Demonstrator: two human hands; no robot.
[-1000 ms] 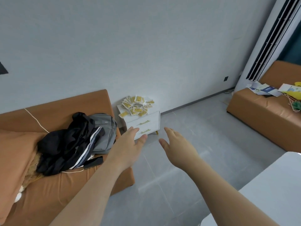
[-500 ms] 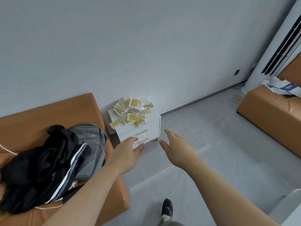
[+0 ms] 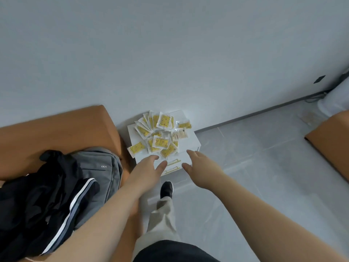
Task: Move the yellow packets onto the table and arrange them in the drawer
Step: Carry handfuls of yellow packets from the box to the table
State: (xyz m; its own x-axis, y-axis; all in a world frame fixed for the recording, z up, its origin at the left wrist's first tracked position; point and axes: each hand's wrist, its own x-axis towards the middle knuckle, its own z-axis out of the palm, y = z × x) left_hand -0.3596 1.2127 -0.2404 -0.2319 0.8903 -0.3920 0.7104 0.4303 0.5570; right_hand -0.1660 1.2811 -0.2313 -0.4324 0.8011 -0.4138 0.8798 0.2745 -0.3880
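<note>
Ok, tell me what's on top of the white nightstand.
An overlapping heap of yellow packets covers most of the nightstand top; only its right side and edges show white. Anything beneath the heap is covered, and lower packets are partly hidden by upper ones.

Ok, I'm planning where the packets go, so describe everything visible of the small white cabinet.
The white cabinet is a low box, matte like painted board, upright on the grey floor against the wall, beside the orange sofa. Its front shows two drawers, both apparently closed, each with a slim gold bar handle. A loose heap of yellow packets covers most of its top. The left hand and right hand extend toward its front, fingers straight; contact is unclear.
</note>
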